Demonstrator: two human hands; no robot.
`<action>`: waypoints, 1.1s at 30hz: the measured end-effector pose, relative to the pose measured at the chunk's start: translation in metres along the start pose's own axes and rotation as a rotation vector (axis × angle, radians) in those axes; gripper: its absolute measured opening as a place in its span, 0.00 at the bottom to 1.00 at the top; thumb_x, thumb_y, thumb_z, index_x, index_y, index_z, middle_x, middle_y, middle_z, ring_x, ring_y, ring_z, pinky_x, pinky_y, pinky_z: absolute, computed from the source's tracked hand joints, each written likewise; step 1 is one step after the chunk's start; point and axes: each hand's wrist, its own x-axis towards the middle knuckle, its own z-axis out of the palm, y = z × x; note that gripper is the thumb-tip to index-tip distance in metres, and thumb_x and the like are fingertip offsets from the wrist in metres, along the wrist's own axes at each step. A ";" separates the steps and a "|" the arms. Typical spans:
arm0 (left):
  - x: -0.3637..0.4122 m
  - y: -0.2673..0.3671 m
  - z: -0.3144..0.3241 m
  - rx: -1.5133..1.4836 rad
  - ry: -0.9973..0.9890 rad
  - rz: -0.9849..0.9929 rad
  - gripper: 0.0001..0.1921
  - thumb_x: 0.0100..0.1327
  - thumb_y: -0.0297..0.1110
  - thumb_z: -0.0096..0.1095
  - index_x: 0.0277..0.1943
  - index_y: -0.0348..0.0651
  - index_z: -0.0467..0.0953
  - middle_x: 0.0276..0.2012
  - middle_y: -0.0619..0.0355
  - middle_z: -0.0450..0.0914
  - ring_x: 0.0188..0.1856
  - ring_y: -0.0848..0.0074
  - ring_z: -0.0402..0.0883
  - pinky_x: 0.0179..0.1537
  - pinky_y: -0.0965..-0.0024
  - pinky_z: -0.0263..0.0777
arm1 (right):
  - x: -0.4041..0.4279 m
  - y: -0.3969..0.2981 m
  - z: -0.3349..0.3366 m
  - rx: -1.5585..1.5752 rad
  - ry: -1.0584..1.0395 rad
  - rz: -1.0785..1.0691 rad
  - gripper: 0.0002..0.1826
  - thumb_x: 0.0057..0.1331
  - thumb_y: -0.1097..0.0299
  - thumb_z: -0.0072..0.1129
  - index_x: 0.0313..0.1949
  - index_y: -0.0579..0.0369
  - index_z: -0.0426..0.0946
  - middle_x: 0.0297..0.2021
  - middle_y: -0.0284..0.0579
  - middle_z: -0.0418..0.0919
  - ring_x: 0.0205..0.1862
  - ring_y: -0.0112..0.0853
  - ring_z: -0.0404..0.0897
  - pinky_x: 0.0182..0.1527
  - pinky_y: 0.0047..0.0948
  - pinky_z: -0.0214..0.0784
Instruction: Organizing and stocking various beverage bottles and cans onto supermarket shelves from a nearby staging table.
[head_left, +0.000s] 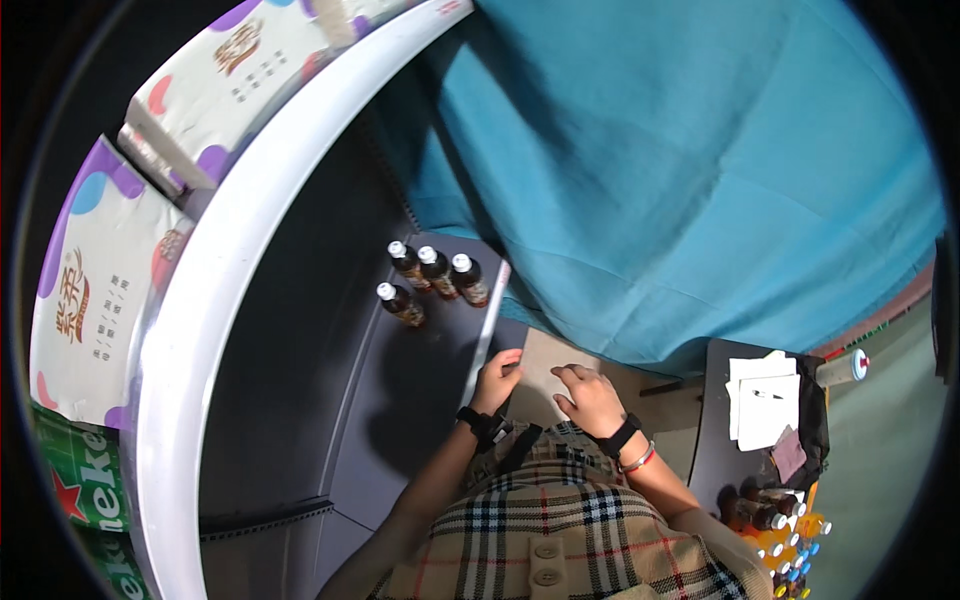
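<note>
My left hand (496, 381) hovers by the white front edge (487, 330) of a dark grey shelf, fingers curved and apart, with nothing in it. To its right, my right hand (589, 395) is held in front of my checked clothing, also bare, with fingers loosely bent and thumb apart. Several dark brown drink bottles with white caps stand on the shelf (352, 457) beyond my left hand. The nearest bottle (401, 304) is set apart from a row of three, whose right-hand bottle (470, 280) is close to the shelf edge.
A white curved upper shelf edge (232, 225) arcs along the left, bearing packaged goods (105, 285) and green Heineken packs (82, 487). A blue curtain (675, 165) hangs ahead. At right, a dark table (712, 420) holds papers (769, 409) and several bottles (780, 536).
</note>
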 end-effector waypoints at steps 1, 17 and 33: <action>-0.004 -0.005 -0.016 -0.019 0.083 0.028 0.17 0.55 0.27 0.58 0.48 0.35 0.70 0.44 0.50 0.76 0.43 0.74 0.76 0.43 0.75 0.69 | 0.012 -0.006 0.009 -0.008 -0.053 -0.051 0.20 0.53 0.67 0.56 0.46 0.54 0.69 0.38 0.46 0.73 0.42 0.42 0.73 0.42 0.39 0.66; 0.027 -0.059 -0.142 0.147 0.733 -0.140 0.29 0.52 0.30 0.62 0.57 0.37 0.60 0.53 0.44 0.65 0.47 0.62 0.72 0.49 0.67 0.66 | 0.193 -0.032 0.141 0.340 -0.444 -0.327 0.28 0.52 0.66 0.55 0.54 0.51 0.62 0.45 0.55 0.70 0.45 0.48 0.72 0.44 0.41 0.66; 0.093 -0.114 -0.193 0.247 0.720 -0.223 0.32 0.50 0.31 0.64 0.57 0.35 0.57 0.50 0.49 0.69 0.52 0.70 0.68 0.50 0.68 0.66 | 0.321 -0.067 0.309 0.143 0.332 -0.446 0.21 0.46 0.60 0.54 0.41 0.52 0.72 0.44 0.51 0.70 0.48 0.48 0.69 0.46 0.58 0.60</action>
